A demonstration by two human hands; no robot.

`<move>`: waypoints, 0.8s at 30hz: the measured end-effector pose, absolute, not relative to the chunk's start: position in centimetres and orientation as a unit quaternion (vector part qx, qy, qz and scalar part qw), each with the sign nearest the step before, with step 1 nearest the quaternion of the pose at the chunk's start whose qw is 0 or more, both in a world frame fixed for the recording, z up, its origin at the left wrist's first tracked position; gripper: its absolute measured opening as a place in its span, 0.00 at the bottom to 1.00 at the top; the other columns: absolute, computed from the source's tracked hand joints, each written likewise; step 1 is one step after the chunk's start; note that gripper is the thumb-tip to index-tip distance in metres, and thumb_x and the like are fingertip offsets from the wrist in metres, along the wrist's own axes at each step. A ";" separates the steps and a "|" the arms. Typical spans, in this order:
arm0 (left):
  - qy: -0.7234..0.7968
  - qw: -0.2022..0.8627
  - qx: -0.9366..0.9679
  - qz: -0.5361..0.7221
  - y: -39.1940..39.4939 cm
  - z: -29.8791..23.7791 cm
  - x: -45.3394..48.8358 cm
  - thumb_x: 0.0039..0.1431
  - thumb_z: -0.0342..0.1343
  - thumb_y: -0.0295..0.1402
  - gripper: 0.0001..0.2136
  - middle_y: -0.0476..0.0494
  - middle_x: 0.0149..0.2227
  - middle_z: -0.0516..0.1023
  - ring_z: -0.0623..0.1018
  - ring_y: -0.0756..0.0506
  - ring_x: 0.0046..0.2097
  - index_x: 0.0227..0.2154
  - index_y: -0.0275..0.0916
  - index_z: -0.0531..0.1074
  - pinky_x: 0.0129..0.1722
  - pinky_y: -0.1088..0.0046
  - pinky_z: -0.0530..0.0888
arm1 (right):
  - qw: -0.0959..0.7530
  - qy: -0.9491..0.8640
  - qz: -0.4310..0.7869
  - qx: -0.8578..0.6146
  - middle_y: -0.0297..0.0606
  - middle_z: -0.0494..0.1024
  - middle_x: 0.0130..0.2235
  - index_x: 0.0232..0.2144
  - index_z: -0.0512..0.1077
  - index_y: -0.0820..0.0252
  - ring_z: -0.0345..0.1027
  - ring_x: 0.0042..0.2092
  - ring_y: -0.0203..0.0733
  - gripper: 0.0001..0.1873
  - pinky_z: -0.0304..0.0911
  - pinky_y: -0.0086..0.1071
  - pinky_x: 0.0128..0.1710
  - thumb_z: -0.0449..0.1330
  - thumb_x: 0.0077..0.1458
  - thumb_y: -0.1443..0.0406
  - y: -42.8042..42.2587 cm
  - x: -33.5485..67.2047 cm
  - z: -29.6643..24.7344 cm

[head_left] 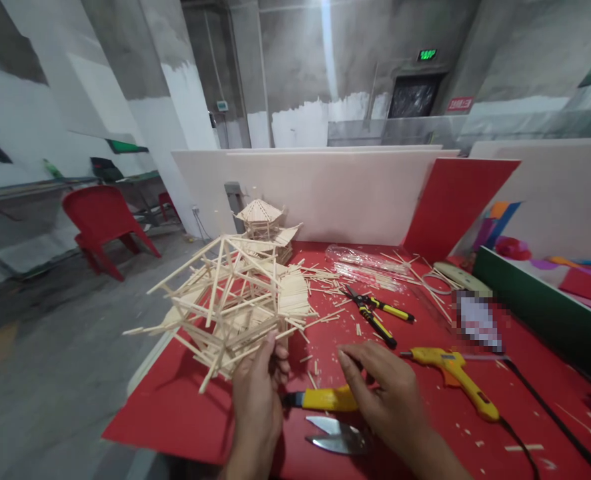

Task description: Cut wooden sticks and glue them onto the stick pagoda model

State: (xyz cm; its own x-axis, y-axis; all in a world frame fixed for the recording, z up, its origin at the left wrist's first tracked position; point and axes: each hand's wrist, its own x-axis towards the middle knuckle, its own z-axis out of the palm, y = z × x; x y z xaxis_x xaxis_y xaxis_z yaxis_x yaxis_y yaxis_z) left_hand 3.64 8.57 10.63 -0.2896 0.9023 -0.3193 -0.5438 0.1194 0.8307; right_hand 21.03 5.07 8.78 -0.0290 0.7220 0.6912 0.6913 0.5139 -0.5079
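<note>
A pavilion-like frame of thin wooden sticks point(225, 293) stands at the left of the red tabletop point(175, 413). At its near right corner, my left hand point(260, 377) is closed, thumb and fingers gripping a stick of the frame. My right hand point(388, 393) hovers to the right, its thumb and forefinger pinched together; whatever is between them is too small to tell. Under the right hand lies a yellow-handled tool point(325, 399) with a dark end, partly covered. Scissor blades point(338, 440) lie in front of it, their handles hidden.
Yellow-and-black pliers-like cutters point(378, 313) and a yellow glue gun point(450, 373) with a cord lie to the right. Loose sticks point(325, 280) and a plastic bag point(360, 263) are behind. A finished-looking pagoda model point(260, 220) stands at the back. A green board point(535, 313) borders the right.
</note>
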 end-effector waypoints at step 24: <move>0.594 0.344 0.456 0.566 3.3 4.4 -0.3 0.51 0.66 0.37 0.08 0.47 0.36 0.80 0.76 0.49 0.35 0.34 0.42 0.81 0.35 0.78 0.72 | 0.125 -0.804 0.164 -0.557 0.42 0.73 0.49 0.54 0.68 0.49 0.68 0.48 0.47 0.26 0.65 0.38 0.45 0.56 0.52 0.70 -3.0 27.1 5.4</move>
